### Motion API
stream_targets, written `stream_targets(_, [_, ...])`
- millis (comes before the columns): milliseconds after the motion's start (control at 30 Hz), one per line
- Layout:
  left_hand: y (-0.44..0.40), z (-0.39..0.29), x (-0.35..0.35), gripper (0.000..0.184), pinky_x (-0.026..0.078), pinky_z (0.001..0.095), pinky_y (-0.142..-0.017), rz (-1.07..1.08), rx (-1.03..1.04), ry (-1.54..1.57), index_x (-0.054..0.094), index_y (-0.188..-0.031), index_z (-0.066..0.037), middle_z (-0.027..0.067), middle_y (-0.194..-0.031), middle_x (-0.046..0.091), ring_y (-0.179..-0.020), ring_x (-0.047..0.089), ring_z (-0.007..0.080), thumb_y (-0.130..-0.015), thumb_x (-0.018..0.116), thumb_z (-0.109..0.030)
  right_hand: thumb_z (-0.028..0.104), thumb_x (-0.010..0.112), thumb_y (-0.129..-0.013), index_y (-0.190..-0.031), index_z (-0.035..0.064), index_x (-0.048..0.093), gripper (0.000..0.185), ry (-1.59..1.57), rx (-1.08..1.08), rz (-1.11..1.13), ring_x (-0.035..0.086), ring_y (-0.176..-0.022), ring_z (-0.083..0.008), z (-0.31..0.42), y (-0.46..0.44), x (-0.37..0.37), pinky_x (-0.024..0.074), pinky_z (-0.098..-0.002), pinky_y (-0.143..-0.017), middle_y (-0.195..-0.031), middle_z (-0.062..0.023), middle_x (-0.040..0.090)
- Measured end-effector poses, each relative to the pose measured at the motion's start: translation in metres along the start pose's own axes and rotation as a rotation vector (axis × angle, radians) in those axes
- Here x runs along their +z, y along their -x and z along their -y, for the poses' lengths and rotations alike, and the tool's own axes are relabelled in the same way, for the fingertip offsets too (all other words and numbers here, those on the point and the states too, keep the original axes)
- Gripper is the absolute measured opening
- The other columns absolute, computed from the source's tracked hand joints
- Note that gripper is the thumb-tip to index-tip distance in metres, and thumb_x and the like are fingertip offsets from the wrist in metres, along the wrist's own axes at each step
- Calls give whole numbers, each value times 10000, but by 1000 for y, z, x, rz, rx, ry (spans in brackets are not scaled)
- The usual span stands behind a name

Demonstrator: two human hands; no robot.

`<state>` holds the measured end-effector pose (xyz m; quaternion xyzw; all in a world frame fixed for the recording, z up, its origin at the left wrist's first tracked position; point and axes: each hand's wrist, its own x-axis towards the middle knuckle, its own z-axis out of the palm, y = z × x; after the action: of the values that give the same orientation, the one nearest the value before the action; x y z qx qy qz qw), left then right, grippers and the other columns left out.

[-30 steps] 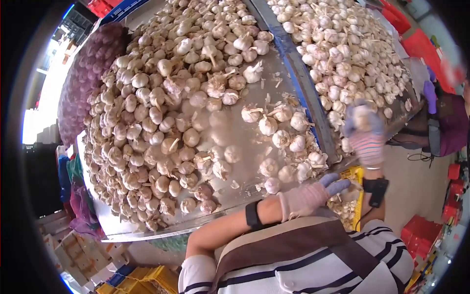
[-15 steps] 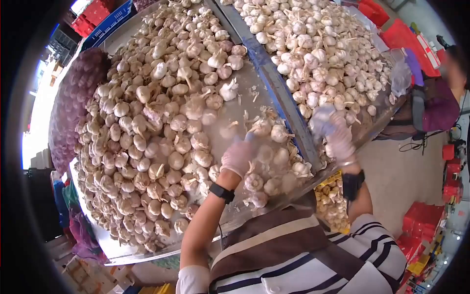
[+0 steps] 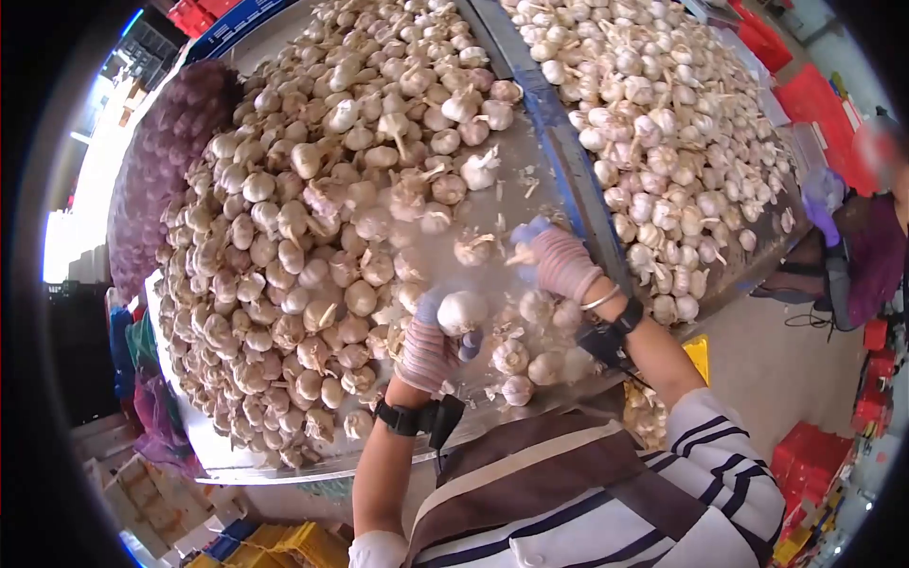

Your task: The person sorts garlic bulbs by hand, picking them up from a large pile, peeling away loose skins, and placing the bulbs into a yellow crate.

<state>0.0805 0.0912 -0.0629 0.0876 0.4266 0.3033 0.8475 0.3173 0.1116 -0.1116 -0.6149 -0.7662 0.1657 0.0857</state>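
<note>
One round white garlic bulb [image 3: 462, 312] is gripped by striped-gloved left hand [image 3: 428, 345], near the front edge of grey metal counter [image 3: 514, 151]; striped-gloved right hand [image 3: 561, 259] curls, contents unclear. Many brownish-white bulbs [image 3: 291, 257] remain leftward.

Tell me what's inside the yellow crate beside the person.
Pale pieces, apparently garlic, show inside the yellow crate. The right forearm and brown apron cover part, so its remaining contents and bottom can't be seen.

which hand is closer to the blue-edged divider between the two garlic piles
Right. The right hand is just left of the divider, toward its near end; the left hand is farther left and closer to the body, holding a garlic bulb.
</note>
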Motion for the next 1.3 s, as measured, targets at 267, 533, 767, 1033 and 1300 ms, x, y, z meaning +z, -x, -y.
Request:
stream_targets(267, [11, 6, -8, 438, 473, 215, -380, -74, -7, 165, 595, -1032, -55, 166, -867, 650, -481, 597, 188, -958, 396, -438, 172, 758, -723, -859, 45, 632, 225, -753, -92, -43, 623, -785, -241, 3, -35, -1, 502, -335, -716, -896, -125, 642])
stream_targets(533, [27, 1, -30, 558, 505, 244, -398, 214, -29, 227, 566, -1097, -37, 138, -898, 663, -626, 660, 182, -909, 453, -550, 315, 730, -700, -1297, 181, 463, 668, -12, -13, 155, 588, -1019, -363, 71, -52, 18, 496, -444, -857, -1246, -191, 490])
stream_targets(767, [44, 9, -32, 404, 507, 300, -639, -222, 479, 27, 543, -1045, -42, 91, -911, 604, -724, 591, 185, -974, 384, -407, 343, 704, -799, -1155, 90, 571, 456, -1621, 329, 418, 647, -835, -238, 66, -45, 25, 542, -351, -756, -983, -104, 656])
stream_targets(1033, [51, 16, 18, 274, 403, 331, -978, -16, 958, -795, 571, -1175, -45, 130, -1264, 487, -1145, 497, 222, -909, 531, -93, 433, 615, -866, -1183, 54, 533, 501, -2697, 241, 495, 590, -1020, -234, 79, 24, 1, 516, -378, -904, -1108, -126, 591])
stream_targets(1300, [0, 24, 2, 315, 490, 371, -876, 152, 797, -1398, 588, -1135, -45, 161, -1148, 569, -1008, 600, 300, -821, 599, -19, 209, 695, -827, -1262, 47, 480, 512, -1157, 330, -784, 573, -1028, -218, -63, 67, -135, 477, -321, -897, -1159, -104, 560])
